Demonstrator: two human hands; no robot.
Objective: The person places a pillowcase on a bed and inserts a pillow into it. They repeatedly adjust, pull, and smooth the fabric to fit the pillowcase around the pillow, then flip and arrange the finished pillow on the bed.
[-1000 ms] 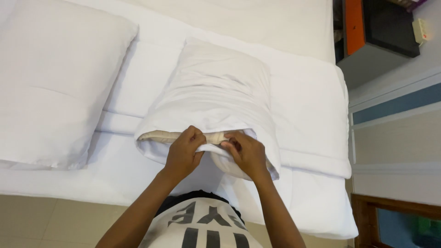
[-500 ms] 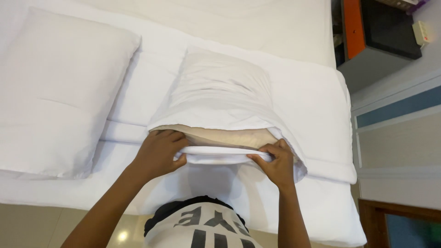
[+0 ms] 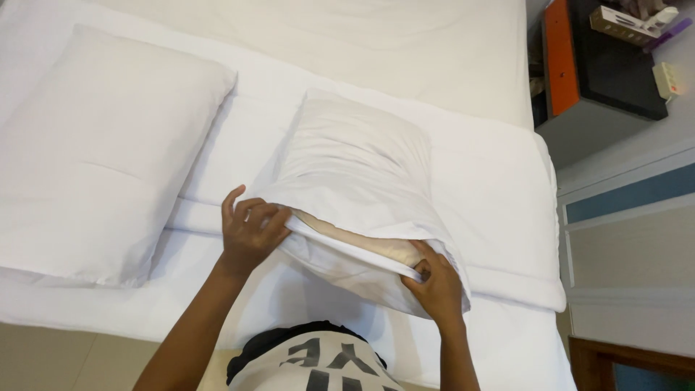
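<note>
Pillowcase (image 3: 355, 163) | open end between hands | left hand (image 3: 250, 232) | right hand (image 3: 434, 282) gripping hem

Left hand (image 3: 250, 230) and right hand (image 3: 433, 284) gripping white pillowcase (image 3: 355, 174) opening (cream pillow (image 3: 355, 242) showing inside) on bed (image 3: 507, 188).

White pillowcase (image 3: 355, 170) hides most of the cream pillow (image 3: 358, 242).

Bright, even indoor light, sharp throughout

The white bedding (image 3: 449, 65) reads near blown-out with faint grey creases; soft shadows sit under the left hand (image 3: 250, 232) and right hand (image 3: 434, 286), and the bedside cabinet (image 3: 608, 72) stays darker, without visible blur.
</note>
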